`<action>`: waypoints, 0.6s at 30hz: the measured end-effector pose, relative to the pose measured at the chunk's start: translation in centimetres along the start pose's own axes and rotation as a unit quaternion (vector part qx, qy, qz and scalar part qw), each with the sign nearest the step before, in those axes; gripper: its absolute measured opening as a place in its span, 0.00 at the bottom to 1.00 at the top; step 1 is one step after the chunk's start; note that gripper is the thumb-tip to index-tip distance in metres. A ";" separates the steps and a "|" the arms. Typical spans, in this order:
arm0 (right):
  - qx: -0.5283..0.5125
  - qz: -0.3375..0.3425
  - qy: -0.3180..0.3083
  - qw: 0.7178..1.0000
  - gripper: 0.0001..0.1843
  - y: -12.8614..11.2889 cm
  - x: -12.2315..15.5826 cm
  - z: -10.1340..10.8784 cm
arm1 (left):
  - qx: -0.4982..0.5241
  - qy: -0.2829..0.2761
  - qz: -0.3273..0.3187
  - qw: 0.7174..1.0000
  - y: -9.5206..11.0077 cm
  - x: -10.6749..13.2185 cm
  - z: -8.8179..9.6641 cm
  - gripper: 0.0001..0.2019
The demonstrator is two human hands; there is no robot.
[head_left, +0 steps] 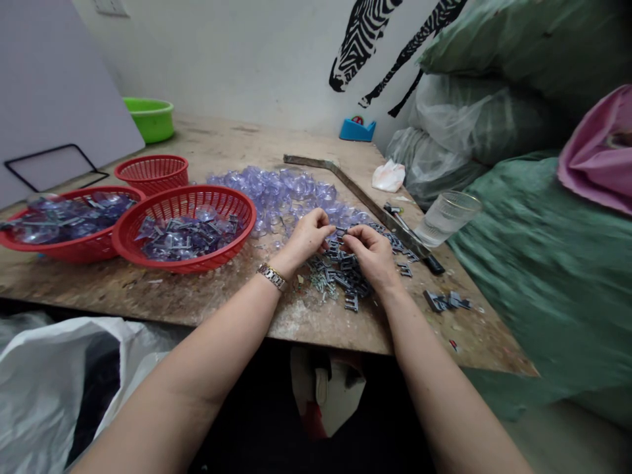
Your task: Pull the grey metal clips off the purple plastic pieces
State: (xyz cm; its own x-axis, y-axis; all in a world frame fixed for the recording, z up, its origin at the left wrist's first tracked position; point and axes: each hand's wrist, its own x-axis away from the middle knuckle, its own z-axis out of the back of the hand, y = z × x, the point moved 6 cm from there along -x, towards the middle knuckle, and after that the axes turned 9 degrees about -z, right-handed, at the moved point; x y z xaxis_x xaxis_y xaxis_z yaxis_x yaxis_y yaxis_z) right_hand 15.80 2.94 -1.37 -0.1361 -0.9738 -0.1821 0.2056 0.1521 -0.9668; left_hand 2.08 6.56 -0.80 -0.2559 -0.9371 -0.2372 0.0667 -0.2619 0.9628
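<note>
My left hand (312,236) and my right hand (369,253) meet over the worktable, fingertips pinched on a small dark grey plastic part (340,230) between them. Most of that part is covered by the fingers. Below the hands lies a pile of similar grey plastic frames (351,280). Small metal screws (323,283) are scattered at the pile's left side. Behind my hands spreads a heap of clear purplish plastic pieces (276,191). A metal-banded watch (271,276) is on my left wrist.
Red baskets (185,264) at the left hold clear and grey pieces. A long metal bar (355,191) crosses the table at the right, near a glass (447,220) and a few grey blocks (446,301). Green sacks (543,263) crowd the right edge. A blue tape dispenser (357,131) stands behind.
</note>
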 end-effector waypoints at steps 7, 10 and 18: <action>-0.045 -0.018 0.016 0.999 0.14 0.1 -0.2 0.4 | 0.112 -0.091 0.083 0.986 0.5 1.0 -1.2 0.13; -0.063 -0.019 0.020 0.998 0.14 -0.1 -0.2 0.5 | 0.162 -0.102 0.084 0.978 0.9 1.1 -1.2 0.13; -0.056 -0.015 0.022 0.998 0.14 -0.1 -0.2 0.7 | 0.161 -0.152 0.106 0.969 0.6 1.4 -1.2 0.08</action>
State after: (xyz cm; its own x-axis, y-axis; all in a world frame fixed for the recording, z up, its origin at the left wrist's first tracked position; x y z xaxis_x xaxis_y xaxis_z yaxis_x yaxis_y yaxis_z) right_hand 16.51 2.99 -1.08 -0.1832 -0.9702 -0.1585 0.0911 0.1438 -0.9854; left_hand 2.92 4.80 -0.76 -0.5446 -0.8383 -0.0267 -0.1429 0.0614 0.9878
